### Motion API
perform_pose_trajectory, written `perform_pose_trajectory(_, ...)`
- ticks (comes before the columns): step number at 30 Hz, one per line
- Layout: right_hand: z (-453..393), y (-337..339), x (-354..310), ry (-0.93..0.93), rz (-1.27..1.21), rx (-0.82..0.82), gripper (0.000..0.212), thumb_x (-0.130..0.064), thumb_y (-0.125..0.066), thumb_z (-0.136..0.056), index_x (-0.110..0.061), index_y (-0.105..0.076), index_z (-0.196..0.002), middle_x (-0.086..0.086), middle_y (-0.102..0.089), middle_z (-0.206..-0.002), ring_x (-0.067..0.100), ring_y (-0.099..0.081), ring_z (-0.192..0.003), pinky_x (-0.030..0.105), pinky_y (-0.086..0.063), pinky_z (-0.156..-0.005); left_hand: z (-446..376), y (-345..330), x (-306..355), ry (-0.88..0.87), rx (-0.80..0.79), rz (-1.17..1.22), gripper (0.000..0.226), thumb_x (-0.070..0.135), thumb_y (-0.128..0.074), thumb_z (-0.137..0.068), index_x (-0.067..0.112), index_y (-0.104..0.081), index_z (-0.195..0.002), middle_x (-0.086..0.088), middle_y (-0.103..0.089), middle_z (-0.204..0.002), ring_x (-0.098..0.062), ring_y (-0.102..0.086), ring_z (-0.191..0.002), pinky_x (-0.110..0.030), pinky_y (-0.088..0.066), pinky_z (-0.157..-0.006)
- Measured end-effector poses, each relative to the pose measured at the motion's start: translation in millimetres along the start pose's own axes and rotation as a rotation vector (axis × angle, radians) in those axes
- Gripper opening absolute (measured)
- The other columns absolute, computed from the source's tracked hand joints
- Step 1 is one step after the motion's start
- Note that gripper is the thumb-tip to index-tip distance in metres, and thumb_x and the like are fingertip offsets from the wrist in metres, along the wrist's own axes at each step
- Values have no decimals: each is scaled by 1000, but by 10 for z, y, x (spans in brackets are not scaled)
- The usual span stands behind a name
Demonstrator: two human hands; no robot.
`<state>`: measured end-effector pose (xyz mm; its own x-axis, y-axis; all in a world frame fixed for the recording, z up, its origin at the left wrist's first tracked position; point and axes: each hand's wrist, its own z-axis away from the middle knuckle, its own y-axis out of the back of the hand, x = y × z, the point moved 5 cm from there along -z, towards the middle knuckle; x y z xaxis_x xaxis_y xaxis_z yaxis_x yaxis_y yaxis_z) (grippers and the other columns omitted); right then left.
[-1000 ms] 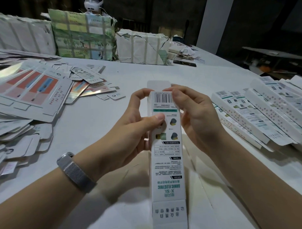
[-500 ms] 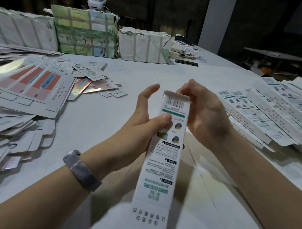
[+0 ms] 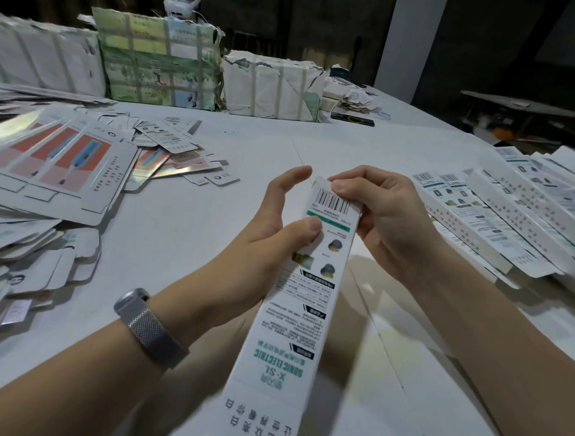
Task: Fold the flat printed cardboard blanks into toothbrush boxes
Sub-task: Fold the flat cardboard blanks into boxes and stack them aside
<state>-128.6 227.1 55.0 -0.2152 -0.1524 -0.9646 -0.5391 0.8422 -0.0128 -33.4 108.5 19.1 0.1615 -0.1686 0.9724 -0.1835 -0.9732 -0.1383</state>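
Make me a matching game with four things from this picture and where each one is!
Things:
1. toothbrush box
2. wristband
3. flat blanks with red stripes
4. finished boxes

Places:
A. piled at the right side of the table
B. held in both hands
C. spread at the left side of the table
D. on the left arm

Pairs: 1-B, 2-D, 3-C, 4-A
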Motion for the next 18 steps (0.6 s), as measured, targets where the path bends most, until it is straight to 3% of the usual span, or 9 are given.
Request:
perform_pose_trajectory(4,-8,6,-14,-5,5,-19,15,-15,-66,-76,-19,-72,-63,4,-70,-68,16,-63,-66,30,-46,-63,3,5,14,-11,10,-20,51,30,-49,-92,51,-31,-135,-14,-74,-102,-37,-70,-85,-46,-60,-70)
perform_pose_trajectory(9,-22,23,-42,0,44,-94,19,-13,-62,-78,-17,-73,-63,5,-71,-69,17,-66,-68,35,-47,-62,9,9,20,-3,26,-28,52,29,-49,-91,49,-36,-138,-15,-73,-108,-42,-69,-91,-50,-59,-73)
perform_pose_trajectory(13,-3,8,-83,28,23,-165,23,-11,-59,-81,-18,-75,-67,4,-72,-72,17,-67,-71,30,-52,-60,12,15,37,-3,13,-14,49,29,-48,-92,51,-40,-135,-17,-73,-100,-36,-70,-80,-38,-59,-62)
perform_pose_trajectory(18,0,19,-125,3,-15,-233,24,-8,-57,-80,-15,-74,-65,4,-70,-82,20,-68,-80,28,-56,-64,-12,-11,33,16,-50,141,49,22,-47,-92,40,-45,-137,-25,-70,-102,-40,-70,-80,-39,-58,-60)
